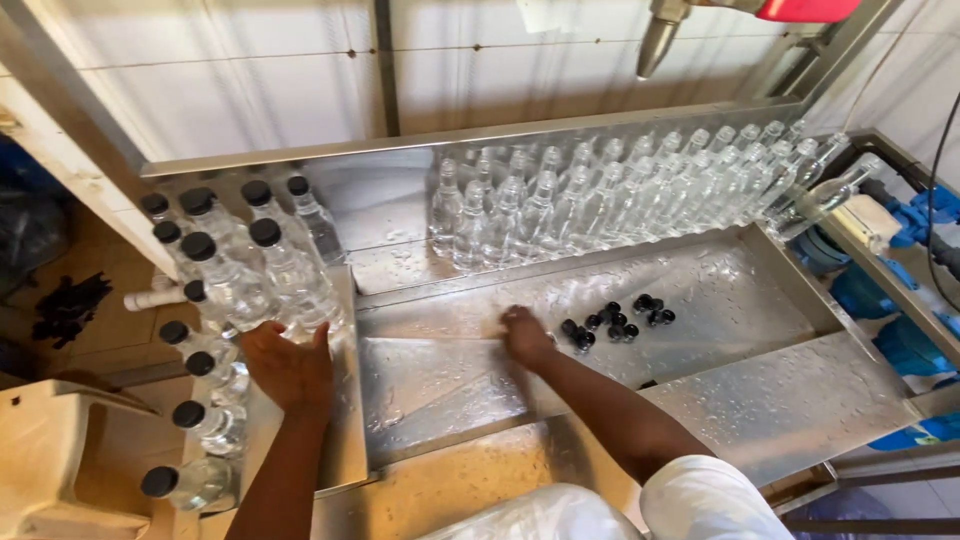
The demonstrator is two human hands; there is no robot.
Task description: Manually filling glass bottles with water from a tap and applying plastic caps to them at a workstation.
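Leftward, the left hand (288, 368) lays an open grip against a capped bottle (297, 283), palm touching, fingers not closed round it. More capped bottles (205, 262) stand beyond and beside it. The right hand (524, 335) rests fingers-down on the wet tabletop (720, 300), grip narrow, apparently holding nothing, with loose black caps (612, 321) just right of it. Uncapped bottles (600, 195) line up farther back. Steadying a bottle low keeps neighbours upright.

We see small round black screw caps (612, 320) on our wet silver steel tray (740, 300), clear plastic bottles (600, 195) behind.
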